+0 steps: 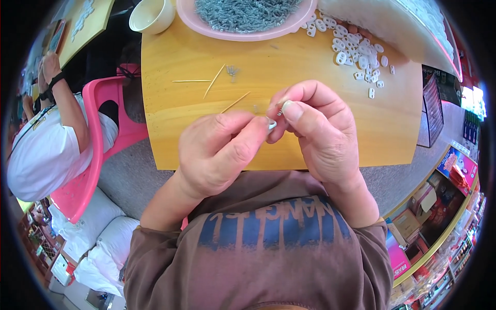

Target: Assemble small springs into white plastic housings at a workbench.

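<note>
Hands meeting over smooth wooden table (pixel 206 129), left hand (pixel 219 152) grip pinching small white plastic piece (pixel 272 124), right hand (pixel 315 129) grip pinching thin metal spring (pixel 279 110)

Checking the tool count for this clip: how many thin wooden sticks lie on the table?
3. One wooden stick lies flat towards the table's left, a second slants beside it, and a third slants just above the left hand. The hands may hide more.
</note>
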`<action>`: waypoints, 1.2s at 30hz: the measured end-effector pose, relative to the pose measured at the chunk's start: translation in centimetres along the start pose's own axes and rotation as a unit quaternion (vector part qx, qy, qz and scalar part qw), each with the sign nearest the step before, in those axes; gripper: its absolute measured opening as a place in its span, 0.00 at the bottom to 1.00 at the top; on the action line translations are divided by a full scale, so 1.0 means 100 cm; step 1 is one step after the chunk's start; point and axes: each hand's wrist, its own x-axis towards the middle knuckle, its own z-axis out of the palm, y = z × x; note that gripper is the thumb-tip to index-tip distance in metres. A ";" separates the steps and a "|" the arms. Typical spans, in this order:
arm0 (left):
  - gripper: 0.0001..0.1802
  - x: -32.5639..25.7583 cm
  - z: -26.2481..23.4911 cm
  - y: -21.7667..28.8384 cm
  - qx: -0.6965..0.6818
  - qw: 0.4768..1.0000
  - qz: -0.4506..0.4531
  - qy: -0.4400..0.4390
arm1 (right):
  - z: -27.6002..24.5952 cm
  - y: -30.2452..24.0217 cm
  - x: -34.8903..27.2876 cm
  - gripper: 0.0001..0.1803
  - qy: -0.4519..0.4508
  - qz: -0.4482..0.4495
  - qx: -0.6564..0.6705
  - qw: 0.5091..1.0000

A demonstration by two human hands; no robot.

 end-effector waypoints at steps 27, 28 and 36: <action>0.09 0.013 0.000 0.029 -0.515 0.703 -0.488 0.050 | -0.002 0.008 -0.007 0.03 -0.044 -0.173 -0.045 0.983; 0.09 0.014 0.000 0.031 -0.514 0.704 -0.488 0.050 | -0.001 0.008 -0.007 0.03 -0.044 -0.173 -0.045 0.983; 0.07 0.019 -0.001 0.033 -0.547 0.657 -0.512 0.086 | -0.007 0.010 -0.003 0.05 -0.011 -0.134 0.073 0.988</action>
